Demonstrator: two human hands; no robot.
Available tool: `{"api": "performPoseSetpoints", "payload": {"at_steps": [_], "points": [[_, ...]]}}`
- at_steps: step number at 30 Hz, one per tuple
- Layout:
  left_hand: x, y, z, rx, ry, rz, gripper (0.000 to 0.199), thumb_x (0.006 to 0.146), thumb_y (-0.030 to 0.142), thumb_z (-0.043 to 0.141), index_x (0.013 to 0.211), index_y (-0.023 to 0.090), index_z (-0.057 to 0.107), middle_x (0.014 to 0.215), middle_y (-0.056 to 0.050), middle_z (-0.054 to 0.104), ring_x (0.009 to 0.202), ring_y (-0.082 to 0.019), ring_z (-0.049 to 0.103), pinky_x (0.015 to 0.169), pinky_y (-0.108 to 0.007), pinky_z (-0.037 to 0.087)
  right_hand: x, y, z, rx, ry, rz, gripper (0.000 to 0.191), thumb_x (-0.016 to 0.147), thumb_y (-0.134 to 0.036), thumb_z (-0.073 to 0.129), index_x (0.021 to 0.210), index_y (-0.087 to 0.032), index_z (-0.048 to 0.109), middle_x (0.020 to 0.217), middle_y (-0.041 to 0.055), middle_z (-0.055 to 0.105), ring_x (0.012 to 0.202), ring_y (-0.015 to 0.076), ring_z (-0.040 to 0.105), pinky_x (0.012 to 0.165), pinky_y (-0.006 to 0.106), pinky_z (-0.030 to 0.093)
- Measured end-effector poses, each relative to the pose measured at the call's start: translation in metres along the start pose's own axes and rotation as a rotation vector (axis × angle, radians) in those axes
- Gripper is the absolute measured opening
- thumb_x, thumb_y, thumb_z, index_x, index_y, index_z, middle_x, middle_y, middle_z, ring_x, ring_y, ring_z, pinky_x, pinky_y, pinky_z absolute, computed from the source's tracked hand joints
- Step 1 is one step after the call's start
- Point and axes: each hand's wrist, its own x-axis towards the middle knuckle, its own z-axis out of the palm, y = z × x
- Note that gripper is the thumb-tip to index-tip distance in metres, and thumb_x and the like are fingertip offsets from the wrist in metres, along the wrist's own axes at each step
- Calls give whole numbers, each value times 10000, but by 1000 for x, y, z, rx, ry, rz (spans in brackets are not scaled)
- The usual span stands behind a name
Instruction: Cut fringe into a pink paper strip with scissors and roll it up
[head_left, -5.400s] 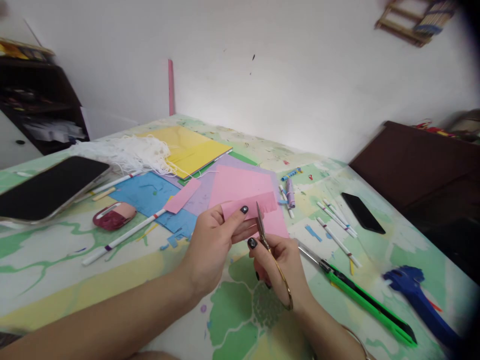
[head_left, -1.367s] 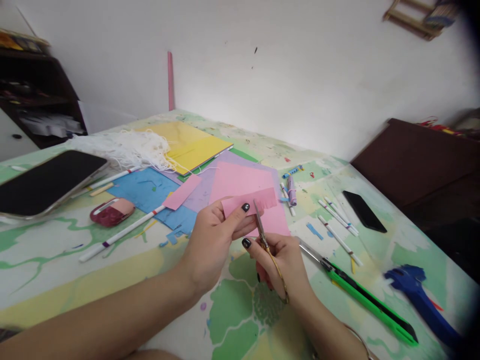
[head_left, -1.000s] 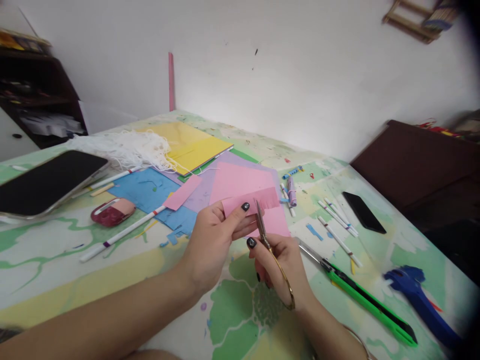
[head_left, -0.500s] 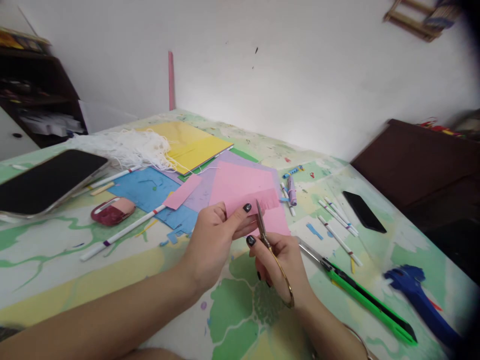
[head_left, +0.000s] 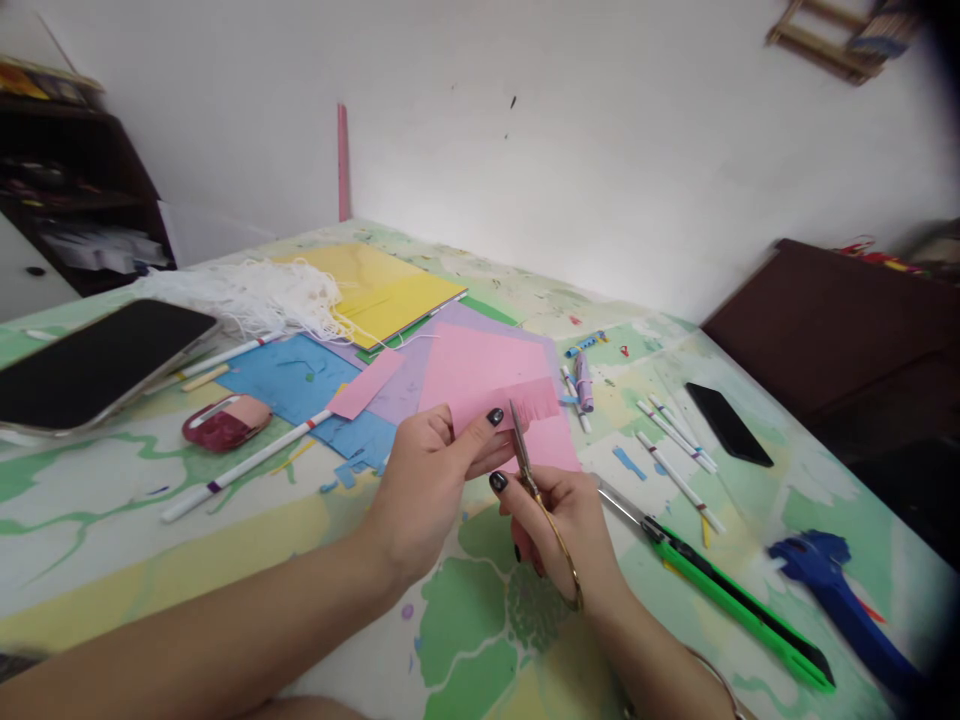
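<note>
My left hand (head_left: pixel 442 475) pinches a pink paper strip (head_left: pixel 499 398) between thumb and fingers, its right part cut into a fringe. Around the handles of small gold scissors (head_left: pixel 523 455) my right hand (head_left: pixel 559 515) is closed, and the blades point up at the strip's lower edge, just right of my left thumb. Behind the strip lies a pink sheet (head_left: pixel 480 355) on a purple sheet (head_left: pixel 401 385). A white stick with a pink paper flag (head_left: pixel 367 383) rests left of my left hand.
A green cutter (head_left: pixel 742 600) and a blue glue gun (head_left: pixel 832 590) lie at right, near white sticks (head_left: pixel 679 480) and a black phone-like slab (head_left: pixel 727 423). Farther left are a tablet or large phone (head_left: pixel 112 360), white yarn (head_left: pixel 255 295), yellow sheets (head_left: pixel 375 285) and a red-pink case (head_left: pixel 225 421).
The scissors and my right thumb have shifted very slightly left along the strip. My left hand still holds the strip in the same place.
</note>
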Motion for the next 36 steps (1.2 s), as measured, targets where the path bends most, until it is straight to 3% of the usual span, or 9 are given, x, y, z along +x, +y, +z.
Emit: {"api": "performPoseSetpoints", "payload": {"at_steps": [8, 17, 36], "points": [[1, -1, 0, -25, -19, 0, 142, 761, 215, 670, 837, 96, 654, 854, -94, 736, 836, -208, 694, 860, -350, 526, 2, 1, 2, -1, 20, 48, 368, 740, -464, 580, 534, -170, 500, 325, -52, 418, 260, 50, 324, 282, 162, 227], [1, 2, 1, -28, -41, 2, 198, 807, 223, 627, 936, 75, 656, 931, -125, 729, 895, -219, 684, 883, -353, 517, -1, 4, 2, 28, -7, -11, 400, 795, -478, 559, 560, -157, 515, 355, -46, 432, 292, 50, 344, 305, 155, 251], [1, -1, -1, 37, -27, 18, 184, 771, 251, 667, 883, 107, 687, 877, -96, 736, 836, -201, 691, 842, -329, 524, 0, 3, 2, 44, -7, 0, 376, 774, -465, 586, 571, -152, 532, 373, -45, 439, 308, 57, 341, 315, 172, 256]]}}
